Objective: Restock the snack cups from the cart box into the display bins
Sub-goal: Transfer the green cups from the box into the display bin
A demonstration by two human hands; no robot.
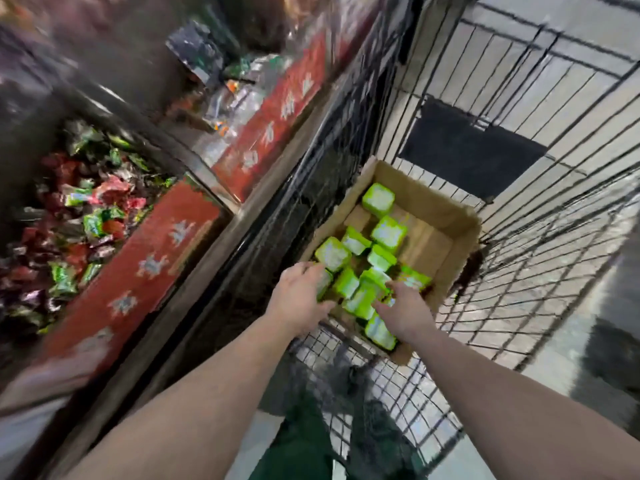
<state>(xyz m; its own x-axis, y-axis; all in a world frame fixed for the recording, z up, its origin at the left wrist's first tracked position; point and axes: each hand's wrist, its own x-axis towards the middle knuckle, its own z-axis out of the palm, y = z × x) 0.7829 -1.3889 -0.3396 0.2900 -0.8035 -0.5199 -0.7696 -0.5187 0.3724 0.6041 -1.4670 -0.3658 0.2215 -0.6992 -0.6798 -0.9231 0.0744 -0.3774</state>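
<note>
An open cardboard box sits in a black wire cart and holds several bright green snack cups with white lids. Both my hands reach into the near end of the box. My left hand lies palm-down over a green cup at the box's left side, fingers curled onto it. My right hand is spread over a cluster of cups, fingers touching them; a firm grip cannot be made out. To the left stands a display bin with a red front panel.
The near display bin holds a heap of red, green and dark wrapped snacks. A second red-fronted bin with clear packets lies farther back. Pale tiled floor and a dark mat show through the cart's wires. The picture is blurred by motion.
</note>
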